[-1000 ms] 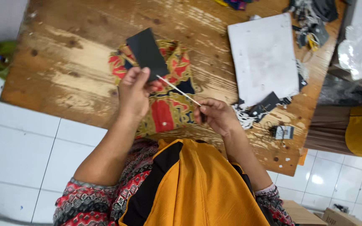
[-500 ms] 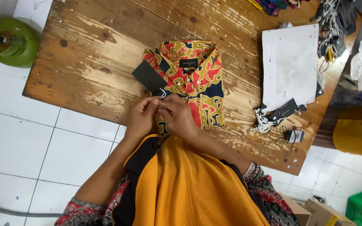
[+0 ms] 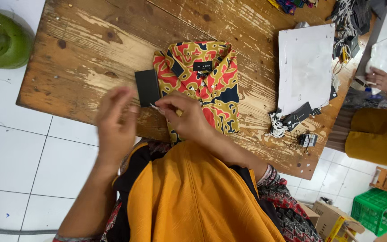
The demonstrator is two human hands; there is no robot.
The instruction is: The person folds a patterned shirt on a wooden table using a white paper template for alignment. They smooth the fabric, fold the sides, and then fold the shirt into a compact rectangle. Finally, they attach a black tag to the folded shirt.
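A folded shirt (image 3: pixel 207 85) with a red, yellow and dark blue pattern lies on the worn wooden table (image 3: pixel 95 54). A black card tag (image 3: pixel 147 87) rests at the shirt's left edge. My right hand (image 3: pixel 184 117) lies over the shirt's lower left part and pinches a thin white string next to the tag. My left hand (image 3: pixel 115 123) is blurred, fingers apart, empty, just left of the right hand near the table's front edge.
A white flat packet (image 3: pixel 305 67) lies to the right of the shirt, with black tags and white strings (image 3: pixel 287 122) below it. A green gas cylinder (image 3: pixel 1 38) stands on the tiled floor at left. Another person's hand (image 3: pixel 384 83) and yellow sleeve are at right.
My hands were together over the shirt's lower edge; the left hand has now pulled away to the left. The black tag lies uncovered beside the shirt. The view has shifted.
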